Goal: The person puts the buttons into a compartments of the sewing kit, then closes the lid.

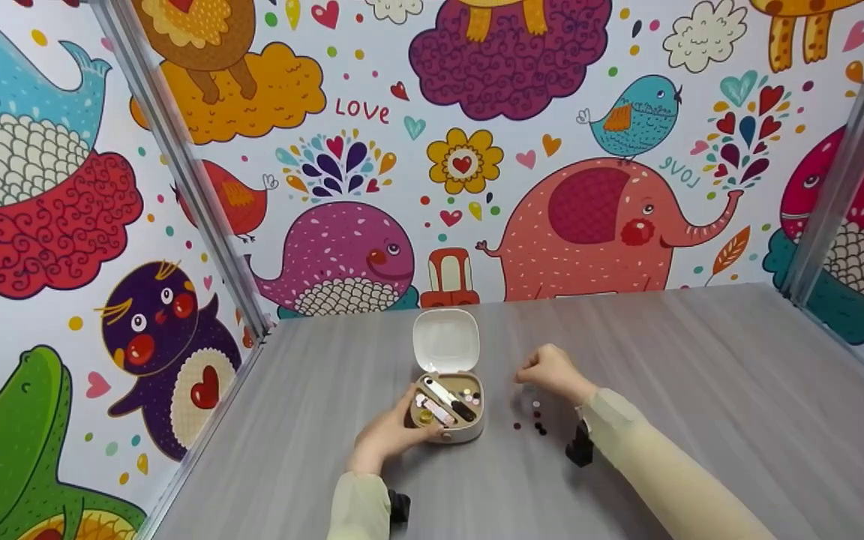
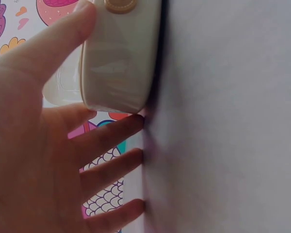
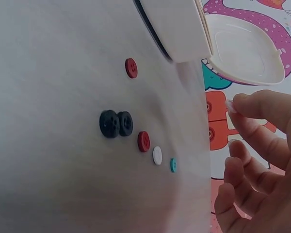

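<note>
A person in pale sleeves (image 1: 631, 442) works at a grey, wood-grained surface (image 1: 702, 390). An open cream sewing box (image 1: 468, 433) sits on it, its white lid (image 1: 446, 341) raised at the back. The left hand (image 1: 391, 433) grips the box's left side, thumb on the front wall, some fingers stretched out beside it. To the right of the box the right hand (image 1: 556, 373) is raised above the surface, thumb and index finger pinching a tiny pale piece (image 3: 230, 106), too small for me to name.

Inside the box, a white tool with a black end (image 1: 451, 399) lies diagonally, with mixed buttons (image 1: 469, 395) to its right.

A strip of surface separates the box's right wall from a loose scatter: a red button (image 3: 131, 68) nearest the box, two black buttons (image 3: 109, 124) close together, then a second red button (image 3: 143, 141), a white button (image 3: 157, 155) and a teal button (image 3: 173, 165).

Room spreads wide to the right; the left side is narrower, bounded by a metal post (image 1: 207, 202). Behind the lid, the back edge meets a cartoon-animal panel (image 1: 462, 217).
</note>
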`<state>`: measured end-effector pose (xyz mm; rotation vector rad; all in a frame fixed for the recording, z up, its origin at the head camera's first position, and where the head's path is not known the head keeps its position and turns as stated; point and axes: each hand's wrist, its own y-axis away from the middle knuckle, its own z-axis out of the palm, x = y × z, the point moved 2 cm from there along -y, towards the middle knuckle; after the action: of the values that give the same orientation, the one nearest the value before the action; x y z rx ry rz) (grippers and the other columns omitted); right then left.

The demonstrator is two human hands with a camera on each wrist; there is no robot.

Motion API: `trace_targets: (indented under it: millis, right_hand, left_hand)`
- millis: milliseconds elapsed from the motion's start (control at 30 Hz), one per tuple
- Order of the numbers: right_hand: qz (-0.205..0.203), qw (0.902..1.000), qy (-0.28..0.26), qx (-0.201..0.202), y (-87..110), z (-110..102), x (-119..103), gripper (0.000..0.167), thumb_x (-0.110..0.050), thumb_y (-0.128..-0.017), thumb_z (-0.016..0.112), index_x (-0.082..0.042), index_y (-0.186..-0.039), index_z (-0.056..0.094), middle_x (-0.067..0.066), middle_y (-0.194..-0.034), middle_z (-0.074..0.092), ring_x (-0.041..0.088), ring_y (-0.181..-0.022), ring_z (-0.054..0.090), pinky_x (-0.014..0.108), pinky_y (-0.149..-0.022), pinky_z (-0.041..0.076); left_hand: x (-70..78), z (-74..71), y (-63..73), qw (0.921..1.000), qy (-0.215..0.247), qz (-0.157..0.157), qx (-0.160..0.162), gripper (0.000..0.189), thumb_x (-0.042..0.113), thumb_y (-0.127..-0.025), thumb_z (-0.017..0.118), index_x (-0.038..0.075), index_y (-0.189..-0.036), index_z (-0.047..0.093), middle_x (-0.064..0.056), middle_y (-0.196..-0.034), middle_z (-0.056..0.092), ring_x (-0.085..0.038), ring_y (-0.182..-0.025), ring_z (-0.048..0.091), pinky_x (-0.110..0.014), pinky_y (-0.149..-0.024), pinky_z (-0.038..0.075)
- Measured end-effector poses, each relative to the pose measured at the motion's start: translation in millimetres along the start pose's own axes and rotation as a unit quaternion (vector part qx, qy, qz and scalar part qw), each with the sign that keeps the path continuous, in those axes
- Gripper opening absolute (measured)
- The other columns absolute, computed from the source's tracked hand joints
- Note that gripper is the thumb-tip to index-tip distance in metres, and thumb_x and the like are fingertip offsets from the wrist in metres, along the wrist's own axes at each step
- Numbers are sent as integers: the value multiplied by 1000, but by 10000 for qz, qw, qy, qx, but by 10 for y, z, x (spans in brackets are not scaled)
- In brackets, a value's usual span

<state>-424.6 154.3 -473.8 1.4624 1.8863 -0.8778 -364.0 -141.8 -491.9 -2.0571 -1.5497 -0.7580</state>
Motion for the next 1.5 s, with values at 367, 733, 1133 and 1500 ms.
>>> trace_targets:
  millis: [367, 733, 1133, 1500]
  right_hand:
    - [-107, 9999, -32, -71, -27, 100, -82, 16, -6, -73, 71, -4, -58, 66, -3, -52, 55, 6, -46, 39, 21, -44, 31]
    - [-220, 9996, -163, -90, -86, 225, -169, 8, -6, -73, 71, -3, -66, 72, 6, -62, 65, 11, -52, 49, 21, -46, 37]
    - [-472, 9988, -120, -68, -120, 423, -257, 5, -8, -74, 74, -3, -72, 75, 1, -66, 68, 8, -56, 53, 23, -52, 44]
    - [-610, 9977, -294, -99, -167, 554, -246, 9, -6, -72, 75, -3, -65, 71, -7, -57, 57, 7, -51, 43, 21, -47, 34]
  left_hand:
    - [-11, 16, 39, 9999, 96, -93, -12, 98, 52, -79, 73, 9, -154, 25, -30, -138, 47, -46, -118, 51, -58, -94, 42]
    - [33, -4, -8, 9999, 88, -52, -25, 99, 51, -79, 74, 10, -154, 24, -30, -141, 44, -48, -121, 49, -60, -95, 41]
    - [14, 10, 21, 9999, 132, -49, 30, 99, 51, -78, 75, 9, -154, 26, -30, -137, 48, -45, -117, 53, -57, -93, 44]
    - [33, 11, 21, 10000, 66, -60, 0, 99, 53, -79, 73, 8, -154, 26, -28, -141, 45, -46, -118, 52, -58, -94, 43]
